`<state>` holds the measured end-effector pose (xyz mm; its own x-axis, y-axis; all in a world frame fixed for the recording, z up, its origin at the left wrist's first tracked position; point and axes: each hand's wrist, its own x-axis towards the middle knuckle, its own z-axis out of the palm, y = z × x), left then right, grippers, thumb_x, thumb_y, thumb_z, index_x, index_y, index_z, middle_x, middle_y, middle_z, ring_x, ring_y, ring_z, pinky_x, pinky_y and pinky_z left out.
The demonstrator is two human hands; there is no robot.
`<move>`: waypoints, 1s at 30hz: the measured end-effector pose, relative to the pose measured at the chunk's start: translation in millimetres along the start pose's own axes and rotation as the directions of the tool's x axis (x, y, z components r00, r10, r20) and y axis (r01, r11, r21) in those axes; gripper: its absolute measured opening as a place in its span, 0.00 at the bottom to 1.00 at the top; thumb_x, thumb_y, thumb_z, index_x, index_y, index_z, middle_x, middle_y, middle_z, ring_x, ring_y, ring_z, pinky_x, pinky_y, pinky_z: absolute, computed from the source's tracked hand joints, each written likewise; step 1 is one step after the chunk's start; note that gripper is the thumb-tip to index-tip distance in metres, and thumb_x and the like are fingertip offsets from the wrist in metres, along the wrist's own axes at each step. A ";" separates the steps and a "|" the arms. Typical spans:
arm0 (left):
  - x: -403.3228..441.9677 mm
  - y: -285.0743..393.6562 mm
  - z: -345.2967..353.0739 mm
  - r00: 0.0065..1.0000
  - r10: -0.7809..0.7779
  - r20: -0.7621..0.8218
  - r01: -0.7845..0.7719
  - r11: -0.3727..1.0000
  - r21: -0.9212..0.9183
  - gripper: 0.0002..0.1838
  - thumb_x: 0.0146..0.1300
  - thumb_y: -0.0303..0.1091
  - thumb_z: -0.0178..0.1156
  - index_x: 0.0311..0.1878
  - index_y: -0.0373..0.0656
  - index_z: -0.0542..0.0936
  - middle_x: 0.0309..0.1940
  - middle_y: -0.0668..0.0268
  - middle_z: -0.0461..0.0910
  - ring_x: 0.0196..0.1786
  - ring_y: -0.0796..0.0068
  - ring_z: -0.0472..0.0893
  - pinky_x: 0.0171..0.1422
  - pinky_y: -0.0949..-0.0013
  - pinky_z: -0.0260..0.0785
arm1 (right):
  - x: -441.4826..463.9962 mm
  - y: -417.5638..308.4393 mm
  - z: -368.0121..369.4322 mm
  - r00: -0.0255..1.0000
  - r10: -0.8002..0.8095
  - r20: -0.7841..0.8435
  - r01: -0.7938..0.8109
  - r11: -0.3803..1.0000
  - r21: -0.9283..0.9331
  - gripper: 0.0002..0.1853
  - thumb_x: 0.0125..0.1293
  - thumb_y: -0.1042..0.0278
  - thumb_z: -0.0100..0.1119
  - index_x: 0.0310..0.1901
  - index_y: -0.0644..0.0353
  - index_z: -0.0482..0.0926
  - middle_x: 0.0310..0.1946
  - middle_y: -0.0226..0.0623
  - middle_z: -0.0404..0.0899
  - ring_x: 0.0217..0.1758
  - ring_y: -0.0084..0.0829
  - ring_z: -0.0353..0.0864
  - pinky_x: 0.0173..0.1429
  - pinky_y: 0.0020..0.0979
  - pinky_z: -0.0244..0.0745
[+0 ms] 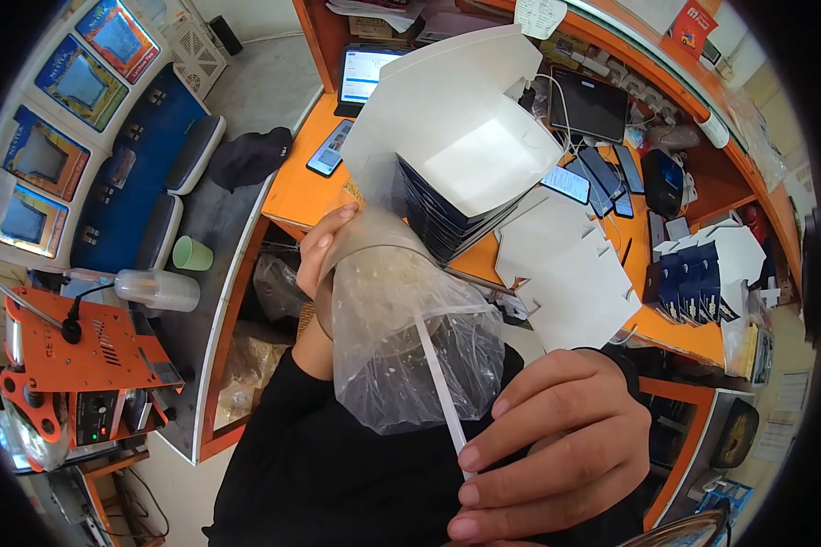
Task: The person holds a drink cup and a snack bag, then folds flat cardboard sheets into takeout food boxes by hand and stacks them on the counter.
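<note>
The left hand [327, 246] curls around one translucent container [374, 230], with one clear plastic bag [374, 378] hanging at its near end. The right hand [566, 442] pinches one white strip [441, 387] between thumb and fingers; its far end overlaps the bag, whether inside or in front I cannot tell. Beyond the hands, one stack of boxes [483, 169], too tightly nested to count, stands on the orange counter [299, 191]. Left of the left hand are one green cup [192, 253] and one dark cap [249, 159].
</note>
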<state>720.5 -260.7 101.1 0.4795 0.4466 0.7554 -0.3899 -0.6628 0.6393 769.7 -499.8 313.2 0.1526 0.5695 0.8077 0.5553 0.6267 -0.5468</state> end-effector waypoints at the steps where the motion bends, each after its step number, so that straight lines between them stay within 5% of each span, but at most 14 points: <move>1: 0.2 -0.7 2.6 1.000 -0.012 -0.011 0.012 1.000 -0.017 0.33 0.62 0.30 0.65 0.64 0.41 0.58 0.57 0.42 0.71 0.58 0.49 0.77 0.63 0.51 0.72 | 0.2 -0.3 0.0 1.000 -0.002 -0.003 0.002 1.000 -0.011 0.08 0.59 0.74 0.63 0.39 0.62 0.88 0.37 0.35 0.83 0.41 0.32 0.83 0.44 0.29 0.73; 4: 2.2 -3.5 9.6 0.996 -0.079 -0.051 0.074 0.994 -0.085 0.31 0.63 0.29 0.64 0.64 0.41 0.58 0.57 0.42 0.70 0.58 0.49 0.77 0.63 0.50 0.72 | -0.9 -2.0 -1.2 0.999 0.000 0.041 0.001 0.999 -0.036 0.08 0.59 0.73 0.64 0.39 0.62 0.88 0.38 0.35 0.83 0.41 0.31 0.83 0.44 0.29 0.72; 6: 9.9 0.9 14.1 0.994 0.082 -0.078 -0.088 0.994 -0.070 0.30 0.64 0.29 0.63 0.63 0.41 0.58 0.57 0.42 0.70 0.58 0.49 0.77 0.63 0.50 0.72 | 0.7 -2.1 -1.9 0.999 0.006 0.032 -0.005 0.999 -0.036 0.09 0.59 0.73 0.64 0.40 0.62 0.88 0.38 0.35 0.83 0.41 0.31 0.83 0.44 0.29 0.72; 7: 20.6 9.6 17.7 0.941 0.315 -0.120 -0.324 0.945 -0.055 0.31 0.63 0.29 0.64 0.63 0.41 0.57 0.57 0.42 0.70 0.58 0.49 0.77 0.63 0.50 0.72 | 1.6 -2.1 -1.9 1.000 0.009 0.019 -0.008 0.999 -0.031 0.09 0.59 0.73 0.64 0.40 0.62 0.88 0.38 0.35 0.83 0.41 0.31 0.83 0.44 0.29 0.72; 19: 22.5 9.5 16.9 0.941 0.328 -0.086 -0.327 0.945 0.028 0.29 0.64 0.29 0.63 0.63 0.40 0.58 0.57 0.41 0.71 0.57 0.48 0.78 0.64 0.51 0.72 | 1.0 -1.8 -2.0 1.000 -0.012 -0.009 0.011 0.996 -0.084 0.09 0.58 0.74 0.65 0.40 0.59 0.89 0.38 0.33 0.83 0.40 0.28 0.82 0.42 0.28 0.69; 25: 19.3 -19.2 19.9 0.926 0.337 -0.172 -0.355 0.932 -0.080 0.30 0.64 0.31 0.63 0.64 0.39 0.58 0.57 0.42 0.71 0.58 0.48 0.77 0.65 0.49 0.71 | 1.2 -3.2 -2.9 0.999 -0.021 -0.026 0.018 0.991 -0.134 0.09 0.58 0.75 0.64 0.40 0.57 0.89 0.39 0.32 0.84 0.40 0.27 0.82 0.43 0.28 0.67; 27: 18.3 -14.4 16.6 0.978 0.006 -0.210 -0.063 0.962 -0.265 0.29 0.64 0.29 0.61 0.64 0.39 0.59 0.58 0.42 0.71 0.58 0.48 0.77 0.67 0.48 0.69 | 0.0 -5.0 -1.8 0.999 0.003 -0.038 -0.008 0.991 -0.132 0.09 0.58 0.74 0.65 0.40 0.57 0.89 0.39 0.31 0.84 0.40 0.26 0.82 0.43 0.28 0.67; 30: 16.9 0.4 7.3 0.867 -0.476 -0.149 0.338 0.780 -0.526 0.27 0.65 0.27 0.60 0.64 0.39 0.59 0.58 0.42 0.72 0.59 0.49 0.77 0.69 0.47 0.67 | 0.4 -3.9 -3.6 1.000 -0.001 -0.026 -0.002 0.991 -0.136 0.10 0.58 0.75 0.64 0.41 0.57 0.89 0.39 0.32 0.84 0.40 0.27 0.82 0.43 0.28 0.67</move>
<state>734.2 -257.9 113.1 0.4842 0.7921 0.3717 -0.5558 -0.0497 0.8298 770.6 -504.0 316.4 0.1729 0.5546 0.8140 0.6607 0.5476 -0.5134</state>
